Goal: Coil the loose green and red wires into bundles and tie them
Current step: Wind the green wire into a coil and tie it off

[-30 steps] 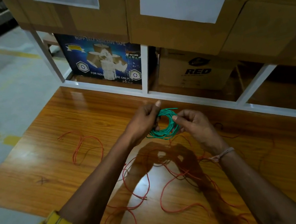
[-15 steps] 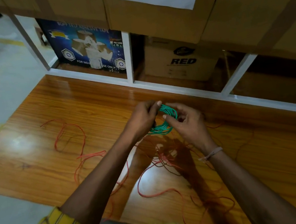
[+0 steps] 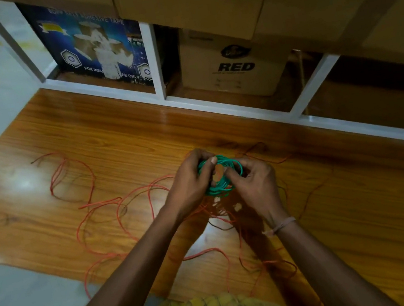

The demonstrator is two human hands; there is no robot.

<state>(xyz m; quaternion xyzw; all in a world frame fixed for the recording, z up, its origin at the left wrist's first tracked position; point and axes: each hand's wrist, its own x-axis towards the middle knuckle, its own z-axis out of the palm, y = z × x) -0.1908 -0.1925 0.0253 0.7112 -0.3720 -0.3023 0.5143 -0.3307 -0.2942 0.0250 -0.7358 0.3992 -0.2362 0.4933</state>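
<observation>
Both hands hold the green wire bundle (image 3: 221,176) up just above the shiny wooden tabletop (image 3: 119,139): the left hand (image 3: 189,178) has its grip curled tight around the left side of the coil, and the right hand (image 3: 255,181) pinches the right side with its fingers. The loose red wire (image 3: 114,206) lies in messy loops on the tabletop, under the arms and off to the left. Behind the tabletop, a white shelf frame (image 3: 154,59) holds a blue tape box (image 3: 97,50) and a brown box marked RED (image 3: 232,66).
</observation>
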